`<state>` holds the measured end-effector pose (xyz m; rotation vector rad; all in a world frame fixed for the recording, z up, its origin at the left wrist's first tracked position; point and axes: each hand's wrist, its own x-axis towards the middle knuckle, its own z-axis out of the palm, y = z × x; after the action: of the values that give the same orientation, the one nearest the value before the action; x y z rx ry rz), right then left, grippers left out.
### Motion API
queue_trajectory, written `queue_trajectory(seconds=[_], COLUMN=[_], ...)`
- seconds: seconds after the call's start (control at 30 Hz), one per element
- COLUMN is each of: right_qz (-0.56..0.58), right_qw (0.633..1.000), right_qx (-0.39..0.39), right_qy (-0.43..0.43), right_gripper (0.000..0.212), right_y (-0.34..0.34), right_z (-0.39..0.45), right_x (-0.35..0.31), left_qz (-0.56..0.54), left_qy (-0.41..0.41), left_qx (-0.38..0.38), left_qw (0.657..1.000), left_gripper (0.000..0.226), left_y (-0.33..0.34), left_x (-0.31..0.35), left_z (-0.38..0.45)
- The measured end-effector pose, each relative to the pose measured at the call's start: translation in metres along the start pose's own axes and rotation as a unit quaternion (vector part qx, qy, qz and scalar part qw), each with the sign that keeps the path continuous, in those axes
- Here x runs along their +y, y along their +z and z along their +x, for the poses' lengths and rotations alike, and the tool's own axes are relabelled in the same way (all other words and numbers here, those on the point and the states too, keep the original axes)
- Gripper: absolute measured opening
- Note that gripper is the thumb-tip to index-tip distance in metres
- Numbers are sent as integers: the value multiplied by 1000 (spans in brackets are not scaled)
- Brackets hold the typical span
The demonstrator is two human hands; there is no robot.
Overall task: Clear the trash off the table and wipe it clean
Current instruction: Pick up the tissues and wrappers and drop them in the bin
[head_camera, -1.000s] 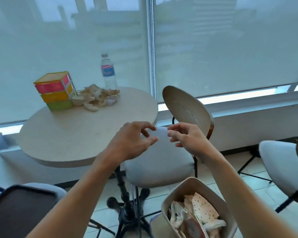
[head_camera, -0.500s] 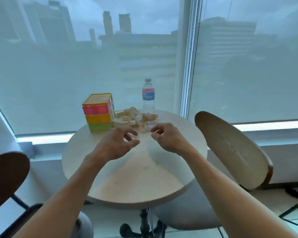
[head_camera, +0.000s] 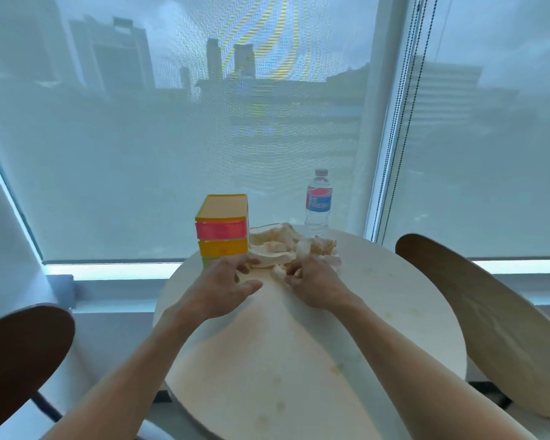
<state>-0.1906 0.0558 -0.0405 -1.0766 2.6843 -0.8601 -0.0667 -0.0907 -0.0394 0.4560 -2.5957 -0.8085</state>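
Trash (head_camera: 288,249), a loose heap of crumpled pale wrappers and paper, lies at the far side of the round surface (head_camera: 394,312), just right of the stacked coloured box (head_camera: 222,230) and just in front of the water bottle (head_camera: 318,203). I have the right hand (head_camera: 315,285) at the near edge of the heap, its fingers (head_camera: 291,271) curled onto a small scrap; whether they truly pinch it I cannot tell. The left hand (head_camera: 218,289) hovers just left of the heap, in front of the box, fingers spread and holding nothing. I judge the step to be gathering the heap for removal. To do it well, I would bring both hands round the heap from either side and compress it before lifting, as light scraps shed easily. The bottle and box stand close, so I would sweep toward myself. Faint stains on the surface nearer me suggest wiping comes later.
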Motion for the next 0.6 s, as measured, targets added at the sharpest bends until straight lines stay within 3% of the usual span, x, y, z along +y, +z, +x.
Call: queue_trajectory(seconds=[0.23, 0.37, 0.43, 0.5, 0.6], right_qz=[222, 288, 215, 32, -147], right_qw=[971, 953, 976, 997, 987], right_qx=[-83, -84, 1, 71, 61], right_qy=[-29, -35, -25, -24, -29], right_gripper=[11, 16, 21, 27, 40], right_y=[-5, -10, -10, -7, 5], right_z=[-3, 2, 8, 13, 25], right_x=[-23, -23, -24, -24, -18], left_qz=[-110, -167, -177, -186, -196], left_qy=[77, 56, 30, 13, -1], left_qx=[-8, 22, 48, 63, 81], left_qw=[991, 984, 983, 980, 977], left_gripper=[21, 17, 10, 6, 6], left_y=[2, -5, -9, -14, -22], left_x=[-3, -2, -5, -10, -17], left_z=[5, 3, 3, 3, 1])
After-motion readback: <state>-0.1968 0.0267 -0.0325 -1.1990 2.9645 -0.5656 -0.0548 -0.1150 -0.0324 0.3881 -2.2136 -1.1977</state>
